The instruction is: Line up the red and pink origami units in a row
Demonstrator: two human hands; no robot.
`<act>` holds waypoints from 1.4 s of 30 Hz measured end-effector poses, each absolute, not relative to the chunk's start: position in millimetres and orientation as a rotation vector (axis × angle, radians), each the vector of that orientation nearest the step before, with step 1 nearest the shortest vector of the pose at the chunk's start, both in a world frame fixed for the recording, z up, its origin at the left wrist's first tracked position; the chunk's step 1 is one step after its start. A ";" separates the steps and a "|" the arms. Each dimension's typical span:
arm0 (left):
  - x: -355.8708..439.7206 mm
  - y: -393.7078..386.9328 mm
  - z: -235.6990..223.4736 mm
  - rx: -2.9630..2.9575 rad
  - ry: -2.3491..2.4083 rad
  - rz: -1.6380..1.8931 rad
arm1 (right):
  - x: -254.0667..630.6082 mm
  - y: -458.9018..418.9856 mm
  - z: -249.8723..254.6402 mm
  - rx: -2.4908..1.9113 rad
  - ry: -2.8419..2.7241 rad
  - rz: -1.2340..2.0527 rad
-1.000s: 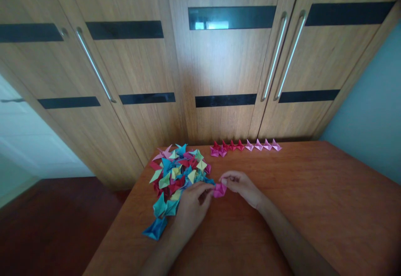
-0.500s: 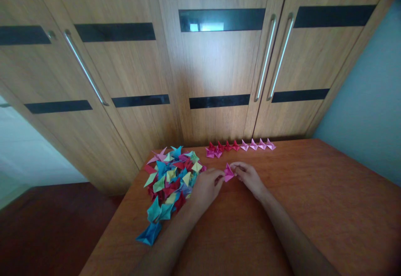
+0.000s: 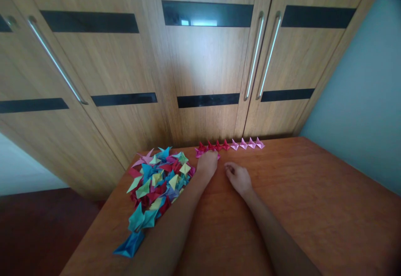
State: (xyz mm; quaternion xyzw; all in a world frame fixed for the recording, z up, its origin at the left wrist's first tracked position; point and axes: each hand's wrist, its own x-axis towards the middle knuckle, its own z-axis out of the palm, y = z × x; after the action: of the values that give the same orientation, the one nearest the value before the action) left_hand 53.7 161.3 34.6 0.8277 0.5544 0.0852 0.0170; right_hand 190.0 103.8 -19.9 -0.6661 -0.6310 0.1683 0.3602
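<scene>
My left hand (image 3: 208,164) reaches to the front line of the small folded-paper rows, its fingers closed on a magenta origami piece (image 3: 218,156) that shows just past the fingertips. Most of that piece is hidden by the hand. More magenta folded paper (image 3: 198,153) peeks out to the left of the knuckles. Behind stand several red origami pieces (image 3: 218,145), continued rightward by light pink origami pieces (image 3: 243,143). My right hand (image 3: 238,178) hovers low or rests over the table nearby, fingers curled together with nothing visible in them.
A heap of folded paper (image 3: 156,180) in many colours covers the table's left side, with a blue origami piece (image 3: 130,244) at its near end. The brown table (image 3: 297,201) ends against a wooden wardrobe (image 3: 206,54); a pale blue wall (image 3: 354,84) rises at right.
My left hand has carried the magenta piece forward to the rows. My right hand has let go of it and its fingers have curled in. The view has shifted slightly right.
</scene>
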 end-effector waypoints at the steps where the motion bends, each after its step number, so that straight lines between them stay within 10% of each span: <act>1: 54.4 163.6 33.5 2.576 1.729 0.258 | 190.1 104.1 -19.6 -1.728 -1.620 0.430; 42: -5.4 196.8 58.9 2.497 1.963 0.335 | 186.5 99.1 -10.2 -1.815 -1.696 0.400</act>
State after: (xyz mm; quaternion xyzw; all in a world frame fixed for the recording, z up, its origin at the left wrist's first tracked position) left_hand -5.4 196.8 58.9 0.7816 0.6143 0.1049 -0.0260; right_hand 186.5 99.1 -10.2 -0.6862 -0.6415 0.1514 0.3076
